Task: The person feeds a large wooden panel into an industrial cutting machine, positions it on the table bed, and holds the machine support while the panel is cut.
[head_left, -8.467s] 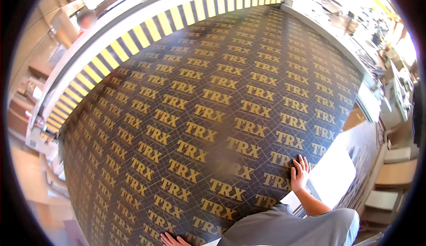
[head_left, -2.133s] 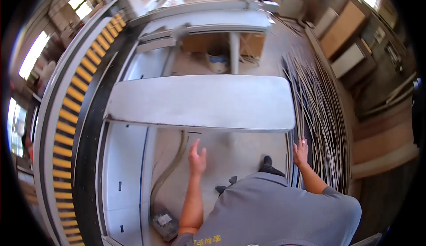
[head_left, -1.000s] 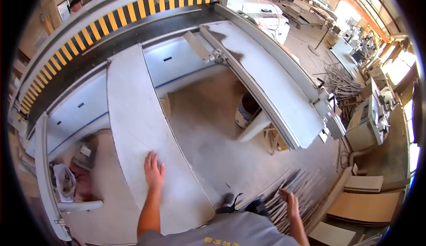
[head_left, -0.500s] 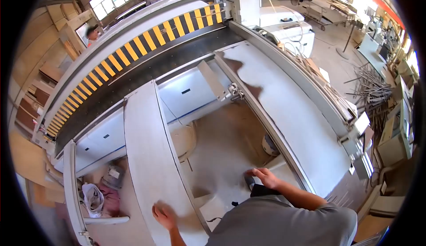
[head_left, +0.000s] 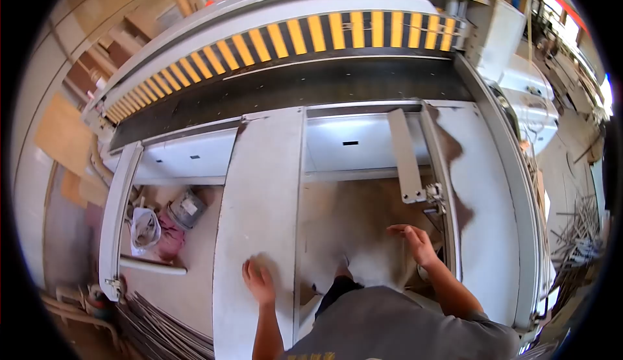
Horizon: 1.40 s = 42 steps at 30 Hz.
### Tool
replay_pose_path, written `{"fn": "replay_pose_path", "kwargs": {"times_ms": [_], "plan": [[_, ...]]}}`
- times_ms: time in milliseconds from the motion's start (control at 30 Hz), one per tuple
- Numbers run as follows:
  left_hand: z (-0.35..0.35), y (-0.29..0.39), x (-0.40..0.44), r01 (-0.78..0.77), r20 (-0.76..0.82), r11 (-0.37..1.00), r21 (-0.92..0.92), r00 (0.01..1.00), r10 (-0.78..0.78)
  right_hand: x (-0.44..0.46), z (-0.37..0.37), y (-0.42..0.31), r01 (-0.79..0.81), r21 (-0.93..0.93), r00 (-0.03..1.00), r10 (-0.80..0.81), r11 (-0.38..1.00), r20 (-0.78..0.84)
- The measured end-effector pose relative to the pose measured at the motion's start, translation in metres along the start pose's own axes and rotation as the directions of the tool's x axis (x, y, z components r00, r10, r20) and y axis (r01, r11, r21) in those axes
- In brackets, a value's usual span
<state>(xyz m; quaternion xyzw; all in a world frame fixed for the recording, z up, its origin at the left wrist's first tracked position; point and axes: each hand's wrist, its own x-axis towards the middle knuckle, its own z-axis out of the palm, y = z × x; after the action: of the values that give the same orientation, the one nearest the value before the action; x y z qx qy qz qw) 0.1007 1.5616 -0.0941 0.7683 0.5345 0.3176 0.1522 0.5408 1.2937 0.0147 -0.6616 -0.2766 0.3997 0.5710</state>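
1. Currently, the left hand is held over the near part of the middle surface, closer to its right edge than to its left; the fingers are somewhat spread, and nothing is seen to be grasped; whether the surface is touched cannot be told.
2. The right hand is held in the air between the right edge of the middle surface and the left edge of the right-hand surface; its fingers are loosely extended leftward, and no object is seen in it; a metal fitting is placed just ahead, and a flat bar is set beside that fitting.
3. The middle surface is placed between two open gaps; its far edge is met by the dark strip below the striped guard, and its near edge is cut off from view.
4. As a judgement, knuckles could be knocked on the fitting if the right hand were pushed forward; the left palm could slip if weight were leaned near the right edge; footing could be lost on the thin rods beyond the left edge, were a step taken there.
5. The long axis of the middle surface is run from the person towards the guard, leaning slightly right at the far edge; the flat bar is pointed nearly the same way, its drilled end turned towards the person, alongside the left edge of the right-hand surface.
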Motion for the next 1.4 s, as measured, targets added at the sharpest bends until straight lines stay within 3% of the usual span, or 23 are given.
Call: {"fn": "replay_pose_path", "kwargs": {"times_ms": [67,167,300,400,433,500,667,733,767,933,1033,1067,1200,1333,1400], "plan": [[0.043,-0.02,0.066,-0.01,-0.003,1.0,0.016,1.0,0.01,0.038,0.0,-0.003,0.009,-0.045,0.996,-0.014,0.999,-0.092],[0.084,0.001,0.158,-0.088,0.024,0.994,-0.059,0.996,0.089,0.083,-0.009,-0.009,-0.035,-0.073,0.974,0.018,0.997,-0.225],[0.169,0.011,0.274,-0.187,0.036,0.98,0.074,0.982,0.185,0.152,-0.03,-0.006,-0.05,-0.077,0.95,0.024,0.996,-0.31],[0.197,0.059,0.344,-0.158,0.112,0.987,-0.008,0.981,0.158,0.188,-0.029,-0.049,-0.099,-0.139,0.869,0.017,0.985,-0.495],[0.206,0.068,0.365,-0.158,0.143,0.987,-0.021,0.977,0.16,0.199,-0.03,-0.061,-0.122,-0.083,0.832,0.056,0.989,-0.552],[0.227,0.081,0.4,-0.184,0.146,0.983,-0.024,0.972,0.186,0.231,-0.062,-0.03,0.0,-0.234,0.804,-0.139,0.972,-0.578],[0.258,0.098,0.436,-0.201,0.135,0.979,0.03,0.971,0.195,0.305,-0.137,-0.009,-0.077,-0.375,0.641,-0.243,0.924,-0.728],[0.271,0.087,0.442,-0.191,0.138,0.98,0.061,0.974,0.181,0.346,-0.185,0.019,-0.182,-0.497,0.526,-0.344,0.848,-0.778],[0.267,0.088,0.439,-0.166,0.158,0.983,0.076,0.976,0.152,0.357,-0.196,0.021,-0.246,-0.541,0.472,-0.389,0.804,-0.792],[0.279,0.1,0.453,-0.086,0.201,0.986,0.142,0.978,0.056,0.412,-0.256,0.026,-0.577,-0.687,0.417,-0.564,0.442,-0.713],[0.28,0.109,0.453,-0.108,0.178,0.975,0.192,0.981,0.074,0.43,-0.282,0.075,-0.681,-0.648,0.396,-0.574,0.341,-0.717],[0.282,0.111,0.457,-0.082,0.171,0.972,0.22,0.984,0.044,0.43,-0.283,0.087,-0.717,-0.615,0.415,-0.508,0.327,-0.755],[0.303,0.107,0.486,-0.008,0.103,0.953,0.304,0.994,-0.024,0.436,-0.285,0.088,-0.725,-0.64,0.474,-0.489,0.256,-0.732],[0.328,0.099,0.539,0.074,-0.013,0.934,0.349,0.997,-0.074,0.42,-0.291,0.084,-0.763,-0.565,0.43,-0.405,0.314,-0.807],[0.368,0.053,0.585,0.168,-0.168,0.986,-0.014,0.971,-0.168,0.436,-0.293,0.081,-0.784,-0.489,0.387,-0.314,0.382,-0.867]]}}
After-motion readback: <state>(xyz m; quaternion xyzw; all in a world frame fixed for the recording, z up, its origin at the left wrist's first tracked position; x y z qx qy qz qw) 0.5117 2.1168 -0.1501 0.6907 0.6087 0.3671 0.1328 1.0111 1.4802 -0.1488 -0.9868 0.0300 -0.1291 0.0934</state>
